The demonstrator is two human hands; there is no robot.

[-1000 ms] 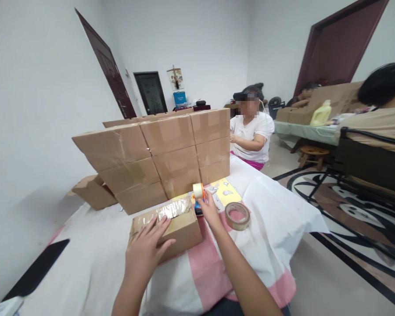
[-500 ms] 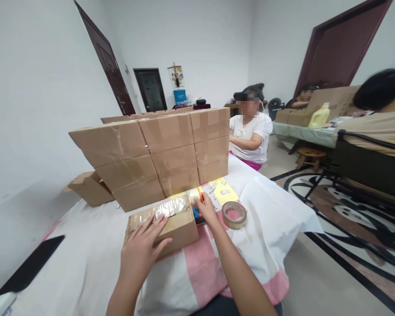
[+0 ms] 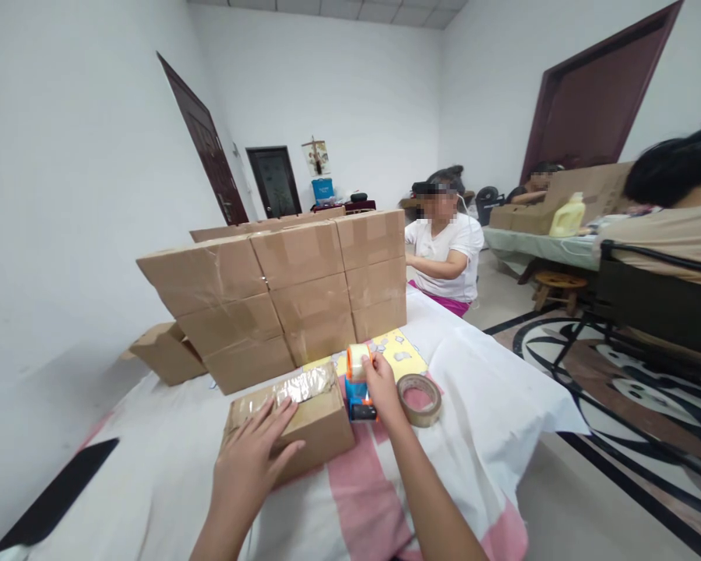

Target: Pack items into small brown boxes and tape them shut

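Left hand (image 3: pixel 250 448) atop taped cardboard box (image 3: pixel 322 436)

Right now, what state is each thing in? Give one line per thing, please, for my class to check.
Near box: shiny tape across its top
Left hand: fingers spread on the near box
Tape dispenser: loaded with a roll
Right hand: gripping the tape dispenser
Loose tape roll: lying flat
Stacked boxes: closed on the sides shown
Tablecloth: rumpled
Yellow jug: upright
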